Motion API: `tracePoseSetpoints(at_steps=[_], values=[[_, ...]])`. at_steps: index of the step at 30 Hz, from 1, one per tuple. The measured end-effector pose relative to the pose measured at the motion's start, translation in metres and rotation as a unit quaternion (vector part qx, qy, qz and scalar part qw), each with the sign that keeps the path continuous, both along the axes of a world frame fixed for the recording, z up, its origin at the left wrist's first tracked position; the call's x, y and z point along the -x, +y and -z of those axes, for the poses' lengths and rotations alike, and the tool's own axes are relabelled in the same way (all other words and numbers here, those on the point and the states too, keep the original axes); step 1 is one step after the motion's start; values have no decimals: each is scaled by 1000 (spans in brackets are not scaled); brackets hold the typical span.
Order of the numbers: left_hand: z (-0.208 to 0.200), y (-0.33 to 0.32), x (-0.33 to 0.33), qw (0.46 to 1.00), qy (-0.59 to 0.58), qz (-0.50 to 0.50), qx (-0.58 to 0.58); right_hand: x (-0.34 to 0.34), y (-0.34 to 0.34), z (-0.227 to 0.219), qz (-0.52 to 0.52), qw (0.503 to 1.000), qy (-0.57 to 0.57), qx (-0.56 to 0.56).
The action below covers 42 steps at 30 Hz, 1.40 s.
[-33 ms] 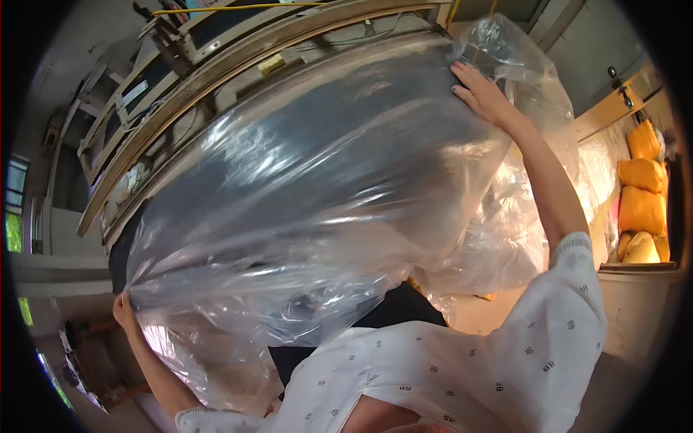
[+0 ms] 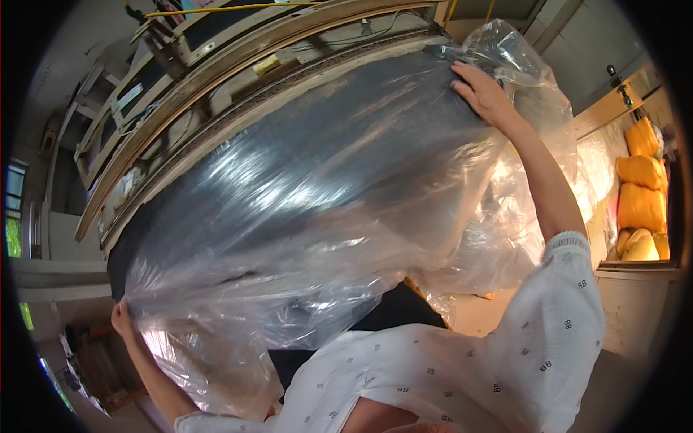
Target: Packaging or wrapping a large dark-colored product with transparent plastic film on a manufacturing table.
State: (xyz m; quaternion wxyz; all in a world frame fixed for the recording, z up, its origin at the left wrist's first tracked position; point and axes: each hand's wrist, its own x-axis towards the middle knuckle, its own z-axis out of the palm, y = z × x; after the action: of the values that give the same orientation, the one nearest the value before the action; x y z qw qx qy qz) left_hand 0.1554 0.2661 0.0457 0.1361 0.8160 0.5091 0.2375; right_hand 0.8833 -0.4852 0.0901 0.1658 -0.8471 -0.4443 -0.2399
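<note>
A large clear plastic sheet [image 2: 303,216] spreads over a dark flat surface [image 2: 121,263], wrinkled and shiny, with loose folds hanging toward my body. At the near left, the fingers of my left hand [image 2: 124,319] are closed on the sheet's edge. My right hand [image 2: 487,97] reaches to the far right, fingers extended and laid on the sheet close to its far corner. More of the plastic bunches up beyond and to the right of that hand.
A long machine frame with wooden rails [image 2: 216,86] runs along the far side. Orange-yellow bundles [image 2: 641,206] are stacked on a shelf at the right. Dark wooden furniture [image 2: 108,357] stands at lower left. A yellow cord [image 2: 231,9] crosses the top.
The sheet lies flatter, its tight diagonal folds softened. My left hand has shifted slightly toward me; the right hand stays nearly where it was. More of the speckled strip by the rail shows.
</note>
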Motion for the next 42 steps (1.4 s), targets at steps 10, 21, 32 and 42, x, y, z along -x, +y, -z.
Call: tracePoseSetpoints(at_steps=[10, 21, 32, 42], values=[[-22, 31, -23, 910, -118, 41, 396, -40, 35, 14, 124, 965, 230, -8], [-27, -67, -148, 954, -273, -101, -75, 4, 145, -48, 28, 990, -104, 87], [-20, -68, -144, 934, -335, -87, -93, 404, 446, -41, -389, 879, 276, 12], [-25, -77, -143, 926, -356, -78, -97, 394, 518, -49, -307, 690, 654, -40]])
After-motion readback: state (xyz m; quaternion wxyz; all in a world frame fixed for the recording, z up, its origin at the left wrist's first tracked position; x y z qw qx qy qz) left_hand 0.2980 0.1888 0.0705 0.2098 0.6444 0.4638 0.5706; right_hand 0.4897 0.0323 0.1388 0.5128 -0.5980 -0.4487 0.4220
